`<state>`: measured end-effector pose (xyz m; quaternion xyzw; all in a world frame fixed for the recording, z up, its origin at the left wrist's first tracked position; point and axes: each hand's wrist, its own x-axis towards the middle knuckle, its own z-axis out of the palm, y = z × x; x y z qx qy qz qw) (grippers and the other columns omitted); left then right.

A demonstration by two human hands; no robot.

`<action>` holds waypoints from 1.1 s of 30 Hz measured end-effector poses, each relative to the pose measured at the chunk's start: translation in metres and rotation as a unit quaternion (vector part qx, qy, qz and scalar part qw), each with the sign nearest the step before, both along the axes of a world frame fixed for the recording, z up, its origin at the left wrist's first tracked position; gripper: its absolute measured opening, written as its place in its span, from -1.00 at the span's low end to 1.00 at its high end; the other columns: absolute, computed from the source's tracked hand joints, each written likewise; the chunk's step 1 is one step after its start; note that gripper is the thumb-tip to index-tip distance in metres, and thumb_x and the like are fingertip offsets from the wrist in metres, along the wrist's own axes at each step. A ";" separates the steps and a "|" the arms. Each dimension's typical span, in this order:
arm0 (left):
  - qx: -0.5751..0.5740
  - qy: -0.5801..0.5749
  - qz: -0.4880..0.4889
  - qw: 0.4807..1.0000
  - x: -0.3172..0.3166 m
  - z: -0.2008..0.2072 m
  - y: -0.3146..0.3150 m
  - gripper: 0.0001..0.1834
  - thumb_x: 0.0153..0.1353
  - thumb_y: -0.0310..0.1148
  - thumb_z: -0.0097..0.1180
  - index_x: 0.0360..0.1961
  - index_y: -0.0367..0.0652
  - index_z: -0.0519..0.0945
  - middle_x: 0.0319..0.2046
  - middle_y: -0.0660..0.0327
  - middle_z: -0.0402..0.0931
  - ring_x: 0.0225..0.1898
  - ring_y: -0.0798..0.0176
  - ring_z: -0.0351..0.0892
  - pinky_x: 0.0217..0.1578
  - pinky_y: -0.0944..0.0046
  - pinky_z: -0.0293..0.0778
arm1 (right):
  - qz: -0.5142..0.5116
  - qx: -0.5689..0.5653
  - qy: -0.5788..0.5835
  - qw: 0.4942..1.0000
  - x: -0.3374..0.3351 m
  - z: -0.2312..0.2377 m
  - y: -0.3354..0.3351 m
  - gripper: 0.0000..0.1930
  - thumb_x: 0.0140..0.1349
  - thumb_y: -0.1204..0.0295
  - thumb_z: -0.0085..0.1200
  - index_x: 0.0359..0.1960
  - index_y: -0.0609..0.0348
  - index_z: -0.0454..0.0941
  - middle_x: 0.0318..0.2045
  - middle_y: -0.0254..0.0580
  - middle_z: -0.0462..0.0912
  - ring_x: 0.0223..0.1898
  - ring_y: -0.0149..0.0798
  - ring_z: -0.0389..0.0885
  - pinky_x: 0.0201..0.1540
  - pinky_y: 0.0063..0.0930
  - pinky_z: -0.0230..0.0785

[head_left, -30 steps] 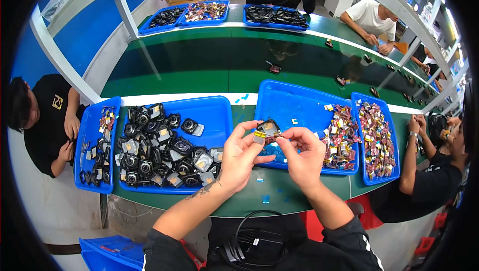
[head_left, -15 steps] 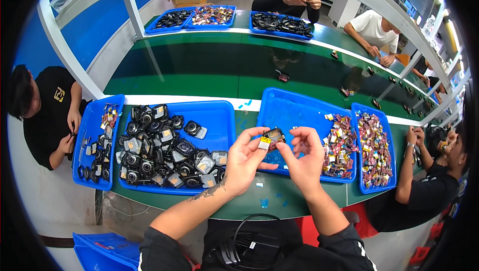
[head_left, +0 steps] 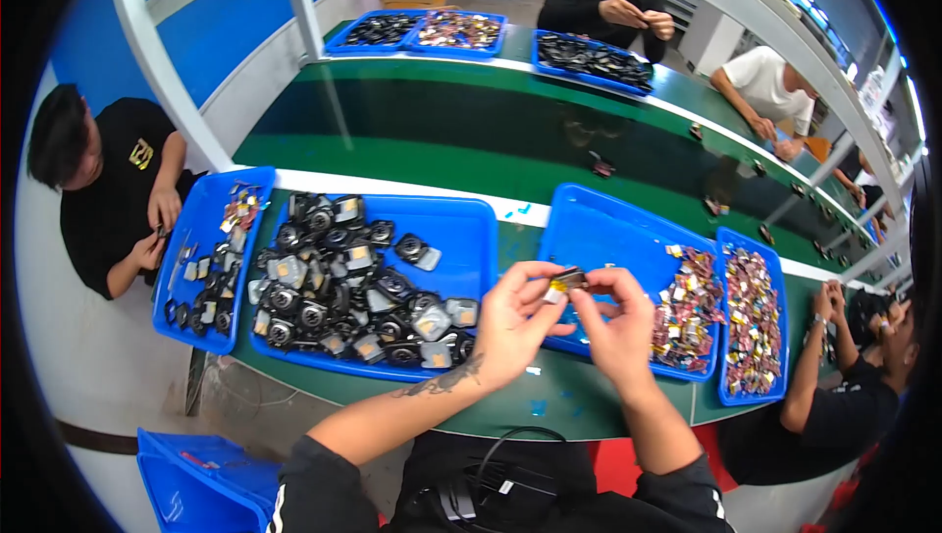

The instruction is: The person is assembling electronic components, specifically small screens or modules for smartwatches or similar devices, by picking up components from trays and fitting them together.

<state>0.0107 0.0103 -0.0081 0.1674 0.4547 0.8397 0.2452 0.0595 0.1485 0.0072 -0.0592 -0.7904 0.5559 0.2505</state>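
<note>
Between my two hands is a small black watch case [head_left: 571, 279] with a yellow-and-white piece, apparently a battery, at its near side. My left hand [head_left: 517, 322] is closed on its left edge, thumb below and fingers above. From the other side, my right hand [head_left: 620, 325] pinches it with thumb and index finger. The fingers cover much of the case. Left of my hands, a blue tray [head_left: 461, 229] carries a heap of black watch cases [head_left: 329, 283]. Behind and to the right, another blue tray [head_left: 599, 229] has small red circuit parts with yellow-and-white pieces [head_left: 690, 307] heaped at its right end.
More trays flank these: one at far left [head_left: 257, 185] and one at far right [head_left: 731, 356]. Beyond runs a green conveyor belt [head_left: 412, 121] with scattered parts. White frame posts [head_left: 162, 62] rise at left. Co-workers sit around; a blue bin [head_left: 201, 479] stands below left.
The watch case has been tilted, so less of its inside shows. My right thumb and index finger have closed in on it. The whole view has shifted slightly.
</note>
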 end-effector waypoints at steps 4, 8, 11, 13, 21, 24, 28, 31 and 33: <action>-0.029 0.079 0.032 0.996 -0.019 0.012 -0.016 -0.49 0.27 -0.59 0.03 0.24 -0.17 0.27 0.25 0.12 0.33 0.27 0.16 0.32 0.01 0.06 0.58 | 0.042 0.061 -0.046 0.996 -0.030 0.014 0.011 -0.88 0.17 0.58 0.20 -0.28 0.30 0.54 -0.34 -0.19 0.65 -0.26 -0.38 0.66 -0.29 -0.54 0.55; -0.655 0.470 0.183 0.562 -0.077 0.005 -0.072 -0.54 0.19 -0.37 0.09 0.15 -0.08 0.43 0.18 -0.03 0.40 0.25 -0.13 0.30 0.19 -0.07 0.31 | 0.097 0.087 -0.110 0.985 -0.127 0.014 0.050 -0.79 0.07 0.52 0.26 -0.28 0.32 0.55 -0.43 -0.16 0.72 -0.39 -0.34 0.71 -0.24 -0.47 0.50; -0.705 0.447 0.135 0.534 -0.081 -0.020 -0.098 -0.57 0.20 -0.47 0.01 0.12 -0.05 0.47 0.19 -0.08 0.41 0.25 -0.13 0.33 0.22 -0.01 0.30 | 0.031 0.156 -0.175 0.972 -0.199 0.006 0.053 -0.75 -0.05 0.42 0.36 -0.38 0.27 0.60 -0.42 -0.10 0.71 -0.35 -0.21 0.71 -0.20 -0.39 0.50; -0.725 0.413 0.080 0.545 -0.081 -0.012 -0.094 -0.55 0.20 -0.55 -0.05 0.15 -0.04 0.45 0.20 -0.07 0.41 0.25 -0.14 0.35 0.26 -0.01 0.28 | 0.026 0.166 -0.210 0.963 -0.237 -0.020 0.060 -0.73 -0.16 0.38 0.44 -0.44 0.22 0.63 -0.41 -0.07 0.71 -0.31 -0.17 0.70 -0.18 -0.37 0.50; -0.611 0.397 0.230 0.645 -0.092 -0.019 -0.091 -0.69 0.37 -0.24 -0.07 -0.07 -0.26 0.54 -0.24 -0.13 0.61 -0.17 -0.21 0.59 -0.12 -0.04 0.50 | -0.006 0.366 -0.244 0.898 -0.246 -0.029 0.070 -0.64 0.02 0.16 0.34 -0.26 0.16 0.68 -0.31 0.01 0.71 -0.17 0.00 0.68 -0.07 -0.21 0.52; -0.513 0.332 0.256 0.749 -0.087 0.018 -0.081 -0.65 0.40 -0.23 -0.10 -0.04 -0.27 0.56 -0.40 -0.09 0.63 -0.35 -0.10 0.66 -0.29 0.01 0.54 | 0.021 0.361 -0.113 0.925 -0.199 0.010 0.090 -0.74 0.12 0.30 0.24 -0.25 0.22 0.65 -0.37 -0.01 0.69 -0.24 -0.01 0.69 -0.14 -0.23 0.53; -0.072 0.034 0.094 0.992 -0.069 0.037 -0.069 -0.57 0.51 -0.18 -0.27 0.05 -0.33 0.48 -0.19 -0.01 0.61 -0.34 0.18 0.68 -0.32 0.28 0.66 | 0.164 0.398 -0.132 0.893 -0.103 0.045 0.144 -0.87 0.11 0.44 0.20 -0.39 0.26 0.62 -0.50 -0.11 0.66 -0.43 -0.21 0.65 -0.31 -0.36 0.48; 0.022 -0.073 -0.011 0.997 -0.061 0.035 -0.058 -0.55 0.51 -0.17 -0.31 0.14 -0.34 0.38 -0.09 -0.11 0.55 -0.28 0.12 0.68 -0.34 0.25 0.67 | 0.141 0.408 -0.291 0.854 -0.041 0.051 0.155 -0.87 0.14 0.41 0.20 -0.37 0.23 0.67 -0.45 -0.07 0.68 -0.40 -0.13 0.66 -0.29 -0.31 0.49; 0.031 -0.102 -0.062 0.992 -0.054 0.033 -0.045 -0.58 0.50 -0.23 -0.28 0.21 -0.30 0.29 -0.01 -0.14 0.50 -0.22 0.10 0.66 -0.33 0.26 0.65 | 0.169 0.421 -0.282 0.845 -0.011 0.032 0.169 -0.84 0.14 0.37 0.23 -0.34 0.20 0.68 -0.42 -0.06 0.67 -0.36 -0.06 0.65 -0.26 -0.27 0.48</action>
